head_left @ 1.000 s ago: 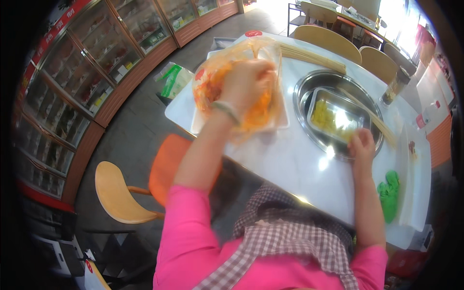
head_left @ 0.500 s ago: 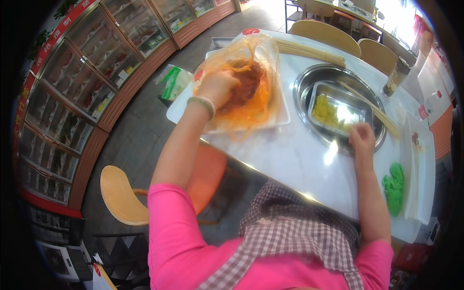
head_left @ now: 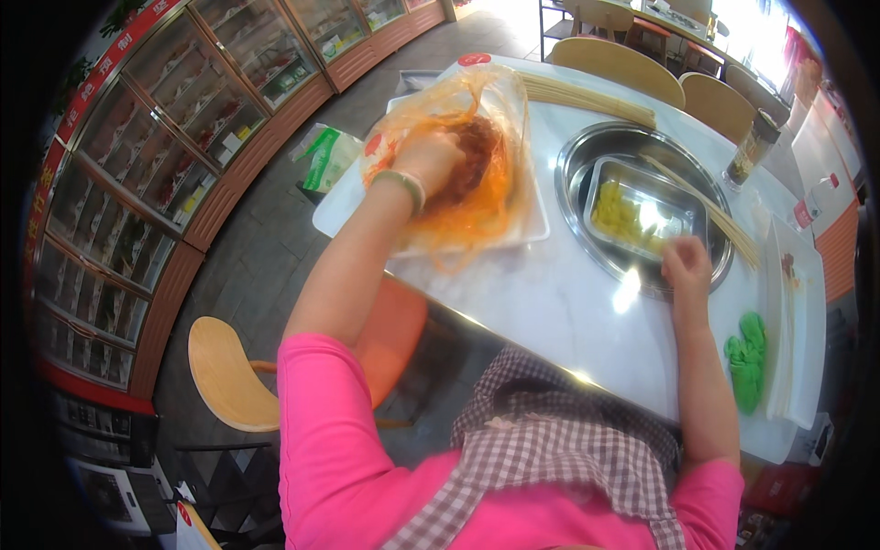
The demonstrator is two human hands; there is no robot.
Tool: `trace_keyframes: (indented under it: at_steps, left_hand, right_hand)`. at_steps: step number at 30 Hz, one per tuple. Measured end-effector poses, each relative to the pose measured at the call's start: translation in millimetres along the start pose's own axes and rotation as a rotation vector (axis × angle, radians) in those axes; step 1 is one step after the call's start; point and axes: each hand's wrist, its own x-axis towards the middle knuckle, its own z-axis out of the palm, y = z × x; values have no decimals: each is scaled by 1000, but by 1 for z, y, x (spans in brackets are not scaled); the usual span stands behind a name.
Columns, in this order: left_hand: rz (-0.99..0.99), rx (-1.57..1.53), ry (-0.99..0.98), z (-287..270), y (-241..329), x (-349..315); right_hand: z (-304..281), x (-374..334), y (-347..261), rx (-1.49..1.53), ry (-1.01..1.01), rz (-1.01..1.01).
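My left hand point(head_left: 427, 163) reaches into an open clear plastic bag point(head_left: 502, 101) lined with orange marinade. Its fingers curl down onto a mass of dark red marinated meat point(head_left: 477, 170); the fingertips are hidden. The bag lies spread over a white tray point(head_left: 536, 229). My right hand point(head_left: 686, 264) is closed in a pinch beside the near right edge of a metal tray point(head_left: 701, 220). What its fingers hold, if anything, is hidden. Yellow-green chunks point(head_left: 616, 211) fill the left part of that metal tray, which sits in a round steel basin point(head_left: 570, 174).
Bamboo skewers point(head_left: 587, 96) lie in a bundle behind the basin, with more skewers point(head_left: 724, 220) across its right side. At the right are a crumpled green glove or bag point(head_left: 748, 362), a long white tray point(head_left: 808, 367), a jar point(head_left: 752, 151) and a bottle point(head_left: 816, 200). An orange chair point(head_left: 390, 339) stands at the near left.
My left hand has shifted slightly right and up, deeper over the meat, and the forearm leans more. My right hand stays almost in place beside the metal tray.
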Motion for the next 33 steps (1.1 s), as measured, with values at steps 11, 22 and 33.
trace_keyframes:
  at_steps: [11,22,33]
  left_hand:
    - [1,67,9,13,-18,10]
    - [-152,-137,-91,-8,-16,13]
    - [126,189,-69,-16,-4,-16]
  right_hand:
    - [-2,1,0,-35,-21,11]
    - [-1,0,0,-33,-31,8]
    - [-2,1,2,-36,-44,11]
